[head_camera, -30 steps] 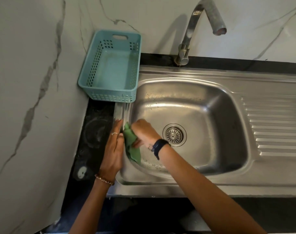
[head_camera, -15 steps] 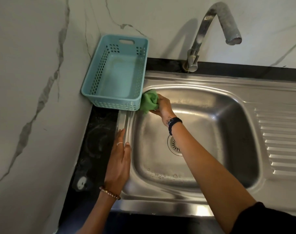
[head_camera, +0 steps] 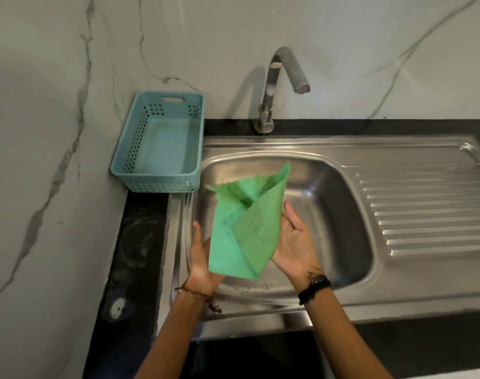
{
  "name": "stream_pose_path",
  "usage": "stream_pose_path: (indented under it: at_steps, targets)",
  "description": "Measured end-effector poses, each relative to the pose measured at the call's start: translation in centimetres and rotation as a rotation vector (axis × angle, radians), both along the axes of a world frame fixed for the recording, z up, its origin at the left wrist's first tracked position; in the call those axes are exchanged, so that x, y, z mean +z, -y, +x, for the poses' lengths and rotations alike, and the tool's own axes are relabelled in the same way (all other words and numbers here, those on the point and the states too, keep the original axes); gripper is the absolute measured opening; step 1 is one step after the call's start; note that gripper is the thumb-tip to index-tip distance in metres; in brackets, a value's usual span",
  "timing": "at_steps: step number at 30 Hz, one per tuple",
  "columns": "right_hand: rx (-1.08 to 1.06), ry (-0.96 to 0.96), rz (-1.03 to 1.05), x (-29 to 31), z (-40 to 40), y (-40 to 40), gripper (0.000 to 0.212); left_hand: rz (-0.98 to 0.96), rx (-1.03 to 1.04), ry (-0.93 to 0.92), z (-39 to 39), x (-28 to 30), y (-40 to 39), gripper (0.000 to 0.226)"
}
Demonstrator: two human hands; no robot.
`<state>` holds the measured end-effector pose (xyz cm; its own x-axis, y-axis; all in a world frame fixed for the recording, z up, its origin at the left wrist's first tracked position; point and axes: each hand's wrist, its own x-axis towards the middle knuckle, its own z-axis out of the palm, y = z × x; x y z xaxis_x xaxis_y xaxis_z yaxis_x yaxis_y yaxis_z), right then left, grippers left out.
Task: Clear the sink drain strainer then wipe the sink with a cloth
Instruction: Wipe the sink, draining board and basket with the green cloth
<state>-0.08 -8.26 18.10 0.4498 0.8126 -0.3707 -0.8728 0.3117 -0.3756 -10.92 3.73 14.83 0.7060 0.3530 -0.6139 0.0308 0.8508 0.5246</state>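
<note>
One green cloth (head_camera: 244,225), held spread between two hands, left hand (head_camera: 203,261) and right hand (head_camera: 295,243), over one sink (head_camera: 343,214); one blue basket (head_camera: 140,149) at table's back-left corner.

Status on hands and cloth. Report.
Both hands, left and right, holding green cloth spread above sink. Cloth hides the drain. Nothing blocking.

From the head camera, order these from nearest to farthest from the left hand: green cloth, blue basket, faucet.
From the left hand:
1. green cloth, touching it, held over the sink.
2. blue basket, behind, in the left corner.
3. faucet, at the back wall, to the right.
</note>
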Motion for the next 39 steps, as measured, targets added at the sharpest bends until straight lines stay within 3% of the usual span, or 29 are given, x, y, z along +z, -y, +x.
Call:
stream_pose_path:
  at_steps: [2, 6, 10, 15, 18, 21, 26, 30, 32, 36, 39]
  targets:
    - [0.000, 0.008, -0.009, 0.0, -0.3, 1.0, 0.067, -0.119, -0.065, 0.085, 0.0, 0.3, 0.5, 0.071]
    - [-0.049, 0.020, -0.087, -0.6, -0.8, 2.9, 0.090, -0.133, -0.249, 0.235, 0.1, 1.3, 1.0, 0.081]
    - [-0.103, 0.091, -0.199, -1.0, -0.4, 4.7, 0.084, 0.086, -0.433, 0.240, 0.8, 3.0, 2.6, 0.048]
    - [-0.056, 0.147, -0.210, 0.0, 1.2, 6.3, 0.077, 0.164, -0.458, 0.329, 1.4, 5.8, 4.9, 0.063]
    - [-0.058, 0.132, -0.150, 0.7, 1.8, 6.2, 0.056, 0.403, -0.488, 0.234, 1.6, 6.5, 6.4, 0.052]
    - [-0.063, 0.124, -0.154, 0.9, 2.3, 6.2, 0.045, 0.500, -0.422, 0.131, 1.8, 6.9, 7.2, 0.035]
    - [0.134, 0.094, -0.249, 1.1, 3.3, 7.3, 0.079, 0.468, -0.312, 0.083, 2.0, 8.3, 7.5, 0.023]
    - [0.209, 0.061, -0.257, 0.7, 3.5, 7.6, 0.088, 0.555, -0.332, 0.031, 1.9, 10.1, 7.3, 0.023]
    - [0.200, 0.087, -0.246, 0.8, 3.5, 7.9, 0.080, 0.584, -0.339, -0.023, 1.6, 10.5, 7.2, 0.022]
    - [0.190, 0.249, -0.367, 0.9, 4.0, 9.1, 0.044, 0.530, -0.224, -0.078, 0.9, 11.0, 6.7, 0.024]
    - [0.242, 0.350, -0.437, 1.1, 4.6, 9.6, 0.045, 0.363, -0.058, -0.128, 0.7, 10.9, 6.3, 0.035]
